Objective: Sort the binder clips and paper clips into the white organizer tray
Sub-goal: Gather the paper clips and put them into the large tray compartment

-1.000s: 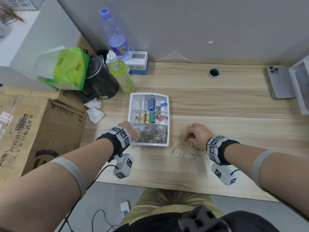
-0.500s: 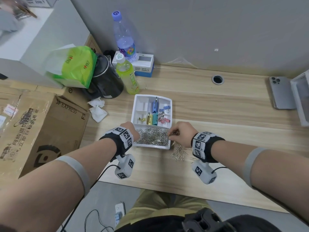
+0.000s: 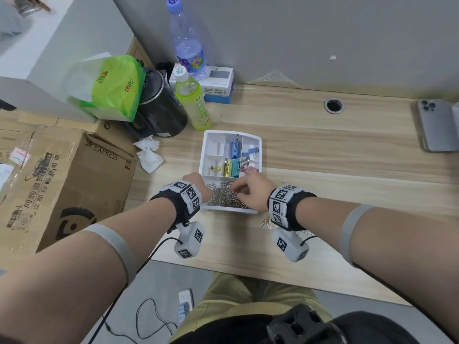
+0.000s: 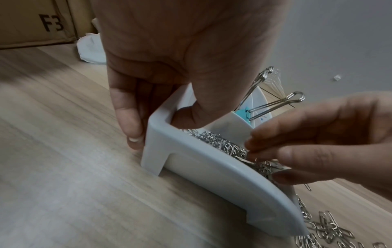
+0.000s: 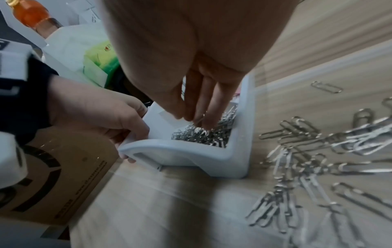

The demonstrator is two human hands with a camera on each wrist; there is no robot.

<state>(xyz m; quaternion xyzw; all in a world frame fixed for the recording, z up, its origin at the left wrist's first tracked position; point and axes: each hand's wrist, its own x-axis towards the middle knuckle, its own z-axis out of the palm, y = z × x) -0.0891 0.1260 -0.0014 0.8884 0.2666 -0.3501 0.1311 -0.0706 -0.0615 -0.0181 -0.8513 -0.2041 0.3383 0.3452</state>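
1. Since a second ago, our right hand [image 3: 250, 192] has moved from the loose paper clips [image 5: 318, 151] on the desk [image 3: 323, 150] to the tray [image 3: 258, 140], and it is now over the near compartment.
2. Its fingers [image 5: 203, 107] point down, close together, with the tips in the heap of paper clips [image 3: 223, 194] there. In the left wrist view they seem to pinch a few clips; we cannot tell if these are already let go.
3. Our left hand [image 3: 196, 182] holds the near left corner of the tray, thumb inside the wall and fingers [image 4: 129, 120] outside, so the tray does not slide.
4. Coloured binder clips [image 3: 233, 167] lie in the small compartments behind. More paper clips lie on the desk just beside the right wall of the tray.
5. We judge that paper clips are light, thin and slippery, and they hook into each other. It is better to pinch a small bunch between thumb and fingertips, or to drag it to the desk edge, than to take one flat clip.
6. Binder clips are stiffer and heavier; we would take them by the wire handles or the body.
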